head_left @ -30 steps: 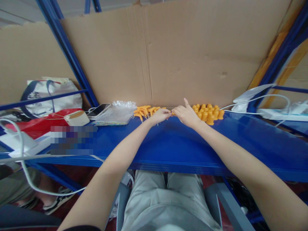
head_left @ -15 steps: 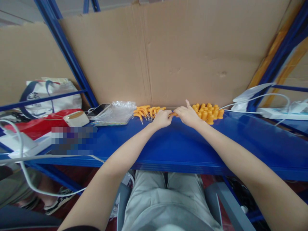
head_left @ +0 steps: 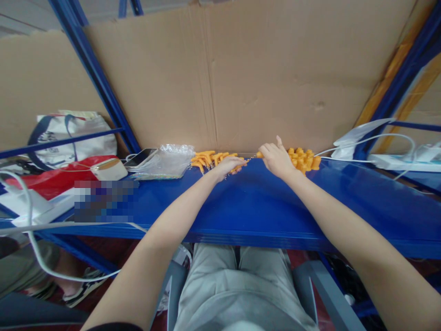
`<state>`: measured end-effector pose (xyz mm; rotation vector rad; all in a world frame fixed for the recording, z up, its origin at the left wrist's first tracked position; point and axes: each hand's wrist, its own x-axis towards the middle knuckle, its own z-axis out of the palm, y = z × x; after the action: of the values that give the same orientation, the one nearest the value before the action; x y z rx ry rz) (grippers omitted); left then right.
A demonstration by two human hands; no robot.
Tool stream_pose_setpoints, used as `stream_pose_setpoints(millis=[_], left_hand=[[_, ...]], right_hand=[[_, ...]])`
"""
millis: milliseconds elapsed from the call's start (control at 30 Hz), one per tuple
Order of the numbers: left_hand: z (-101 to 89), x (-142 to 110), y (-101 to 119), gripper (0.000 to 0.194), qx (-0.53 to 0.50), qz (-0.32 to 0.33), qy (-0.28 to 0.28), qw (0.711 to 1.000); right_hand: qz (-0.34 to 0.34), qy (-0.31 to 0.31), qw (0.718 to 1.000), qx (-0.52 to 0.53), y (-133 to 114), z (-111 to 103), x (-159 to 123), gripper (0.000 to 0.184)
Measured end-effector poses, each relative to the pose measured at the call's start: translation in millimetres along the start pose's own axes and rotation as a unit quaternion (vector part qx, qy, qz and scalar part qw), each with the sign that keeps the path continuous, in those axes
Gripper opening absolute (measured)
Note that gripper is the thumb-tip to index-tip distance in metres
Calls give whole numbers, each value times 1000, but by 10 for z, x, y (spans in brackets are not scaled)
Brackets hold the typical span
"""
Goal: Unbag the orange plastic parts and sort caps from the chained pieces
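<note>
My left hand (head_left: 227,166) is closed at the fingertips, with a bit of orange showing among them. My right hand (head_left: 275,157) pinches a small orange piece (head_left: 259,155), its thumb sticking up. A thin metal chain (head_left: 252,157) runs between that piece and my left fingertips. Just left of my left hand lies a pile of orange branched pieces (head_left: 204,158) with short metal chains hanging off them. Beside my right hand stand several stubby orange pieces (head_left: 305,159) in a tight group, partly covered by the hand.
A clear plastic bag (head_left: 168,163) and a phone (head_left: 143,157) lie left on the blue shelf (head_left: 255,209). Farther left are a red bag (head_left: 69,174), a white power bank (head_left: 109,170) and white cables. Cardboard (head_left: 268,78) walls the back. A power strip (head_left: 403,162) sits at right.
My hands were together over an orange piece and have drawn apart. The right moved to the right with an orange piece; the left shifted slightly left, and a chain now shows between them.
</note>
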<state>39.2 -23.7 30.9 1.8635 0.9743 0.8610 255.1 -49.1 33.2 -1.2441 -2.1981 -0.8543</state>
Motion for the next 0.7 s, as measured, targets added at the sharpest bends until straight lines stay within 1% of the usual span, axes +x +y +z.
stream_pose_setpoints(millis=[67,167,267,333,367,433,500,600,700], left_hand=[[-57,16,-49,18,40,25,38,998],[-160,50,-122,17,116,84,128,981],[-263,82,-174,14,222,147,224,937],[-304,95,-196,16,271,153,260,914],[-311,99,-205,19,282,147,265,910],[-301,99,-218,23,285,131,261,913],[-273,89,-226,26,292,129,257,912],[-243,62,-243,26,347,143,259,890],[-249,48,-304,26,403,152,237,871]], right_hand=[[31,6,999,7,117,20,-44,23],[82,-1,997,14,243,45,-90,24],[121,-52,991,15,276,45,-102,28],[128,-94,987,18,267,41,-104,29],[127,-111,986,19,262,43,-106,29],[123,-134,983,20,262,62,-116,28],[125,-151,980,21,281,103,-129,27],[141,-169,975,33,325,171,-142,24],[167,-180,968,45,341,201,-143,24]])
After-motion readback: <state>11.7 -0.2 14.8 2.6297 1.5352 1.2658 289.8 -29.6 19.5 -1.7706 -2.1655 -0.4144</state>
